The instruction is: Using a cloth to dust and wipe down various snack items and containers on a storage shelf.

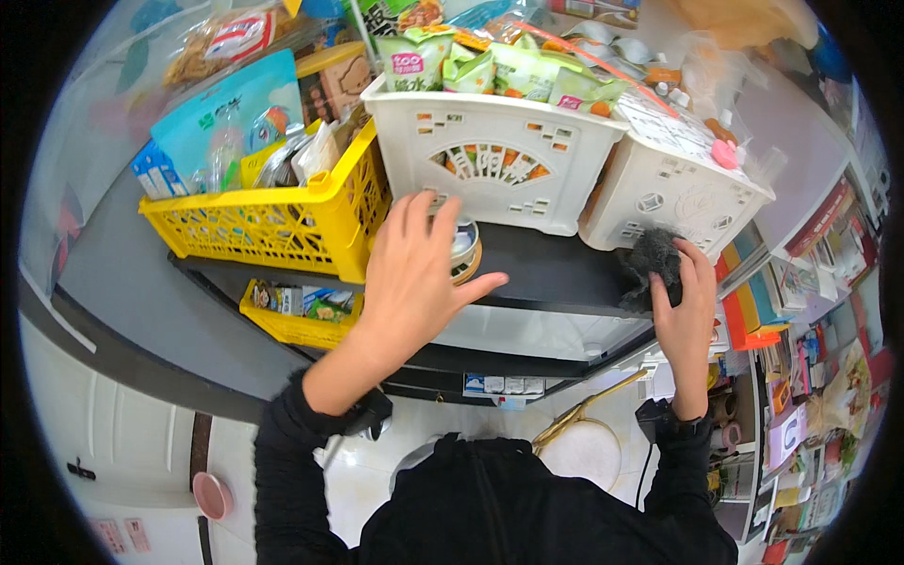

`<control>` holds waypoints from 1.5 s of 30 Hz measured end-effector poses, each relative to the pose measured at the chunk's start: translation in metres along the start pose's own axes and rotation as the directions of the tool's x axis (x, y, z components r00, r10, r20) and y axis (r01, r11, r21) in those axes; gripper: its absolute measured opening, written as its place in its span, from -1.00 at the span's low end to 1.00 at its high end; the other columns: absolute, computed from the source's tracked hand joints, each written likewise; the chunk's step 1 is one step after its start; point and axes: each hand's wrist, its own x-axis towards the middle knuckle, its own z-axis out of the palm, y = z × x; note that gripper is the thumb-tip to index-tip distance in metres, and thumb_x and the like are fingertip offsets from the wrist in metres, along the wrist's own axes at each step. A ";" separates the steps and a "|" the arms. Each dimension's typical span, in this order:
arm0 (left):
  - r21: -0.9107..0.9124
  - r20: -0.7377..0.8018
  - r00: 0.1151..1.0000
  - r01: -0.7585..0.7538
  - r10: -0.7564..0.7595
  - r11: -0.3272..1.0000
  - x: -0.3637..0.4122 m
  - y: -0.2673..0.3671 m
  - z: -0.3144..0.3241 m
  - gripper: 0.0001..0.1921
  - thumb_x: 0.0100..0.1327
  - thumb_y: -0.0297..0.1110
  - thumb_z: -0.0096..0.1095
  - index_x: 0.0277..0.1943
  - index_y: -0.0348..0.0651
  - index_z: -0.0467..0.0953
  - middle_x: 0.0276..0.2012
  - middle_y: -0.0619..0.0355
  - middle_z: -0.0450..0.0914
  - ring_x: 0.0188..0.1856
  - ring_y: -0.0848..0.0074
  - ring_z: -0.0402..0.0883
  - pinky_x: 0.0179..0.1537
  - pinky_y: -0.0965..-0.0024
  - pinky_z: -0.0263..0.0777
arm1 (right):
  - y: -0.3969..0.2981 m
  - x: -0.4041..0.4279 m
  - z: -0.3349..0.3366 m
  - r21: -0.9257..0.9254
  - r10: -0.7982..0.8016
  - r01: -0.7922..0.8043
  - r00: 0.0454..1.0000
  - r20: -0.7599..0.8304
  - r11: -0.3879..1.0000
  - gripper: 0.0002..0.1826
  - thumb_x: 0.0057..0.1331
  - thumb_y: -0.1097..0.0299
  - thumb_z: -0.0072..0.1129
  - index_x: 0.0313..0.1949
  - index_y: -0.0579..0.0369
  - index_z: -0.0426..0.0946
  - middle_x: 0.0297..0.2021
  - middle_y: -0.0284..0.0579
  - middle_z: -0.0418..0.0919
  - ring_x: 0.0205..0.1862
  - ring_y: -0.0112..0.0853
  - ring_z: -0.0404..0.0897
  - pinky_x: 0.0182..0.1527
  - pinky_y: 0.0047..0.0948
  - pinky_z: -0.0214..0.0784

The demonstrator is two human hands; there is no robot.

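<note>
My right hand point(684, 289) grips a crumpled dark grey cloth point(653, 263) at the right end of the black shelf top point(551, 272), just in front of a white plastic basket point(678, 187). Spread out and palm down, my left hand point(417, 265) hovers over the shelf's front edge, between a yellow plastic crate point(261, 229) and a larger white basket point(494, 152). Partly hidden behind its fingers is a small round container point(466, 247) with whitish contents. Green snack packets point(526, 70) fill the larger white basket.
Mixed packages, among them a light blue bag point(233, 120), crowd the yellow crate. A smaller yellow bin point(300, 311) sits on the level below. Bookshelves point(798, 353) line the right side. On the floor stand a round stool point(583, 452) with a gold frame and a pink bin point(212, 496).
</note>
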 end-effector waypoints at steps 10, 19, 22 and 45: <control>-0.256 -0.017 0.962 0.260 -0.273 0.931 -0.013 -0.010 0.029 -0.49 -0.15 -0.33 0.40 -0.08 -0.19 0.40 -0.06 -0.06 0.38 -0.08 0.16 0.43 -0.07 0.28 0.34 | 0.004 -0.006 0.006 -0.015 0.017 -0.016 1.000 0.023 1.000 -0.64 0.02 0.44 0.12 -0.15 0.28 0.39 -0.12 0.00 0.43 -0.10 -0.11 0.40 -0.04 -0.29 0.23; -0.602 -0.129 0.951 0.151 -0.283 0.784 -0.014 -0.011 -0.010 -0.46 -0.23 -0.44 0.42 -0.07 -0.23 0.43 -0.03 -0.03 0.39 -0.04 0.32 0.45 -0.03 0.40 0.32 | -0.062 -0.002 0.038 0.132 -0.144 0.138 0.989 0.033 0.982 -0.51 -0.06 0.43 0.17 -0.07 0.19 0.38 -0.17 -0.04 0.43 -0.10 -0.17 0.38 -0.03 -0.26 0.17; -0.660 -0.174 0.944 0.101 -0.281 0.745 -0.001 -0.010 -0.028 -0.44 -0.21 -0.40 0.42 -0.05 -0.28 0.41 0.00 -0.06 0.38 0.01 0.32 0.40 0.04 0.39 0.25 | -0.093 0.010 0.058 0.234 -0.227 0.207 0.972 0.060 0.950 -0.46 -0.11 0.40 0.19 -0.07 0.20 0.34 -0.20 -0.07 0.42 -0.13 -0.22 0.38 -0.09 -0.28 0.17; -0.290 -0.103 0.965 0.203 -0.242 0.935 -0.008 -0.016 0.031 -0.57 -0.07 -0.47 0.33 -0.07 -0.25 0.43 -0.03 -0.02 0.41 -0.01 0.27 0.40 0.02 0.35 0.25 | -0.020 -0.038 -0.012 0.405 0.066 -0.009 0.990 -0.126 0.914 -0.59 -0.08 0.47 0.08 -0.14 0.14 0.41 -0.13 -0.08 0.42 -0.06 -0.21 0.41 -0.01 -0.29 0.26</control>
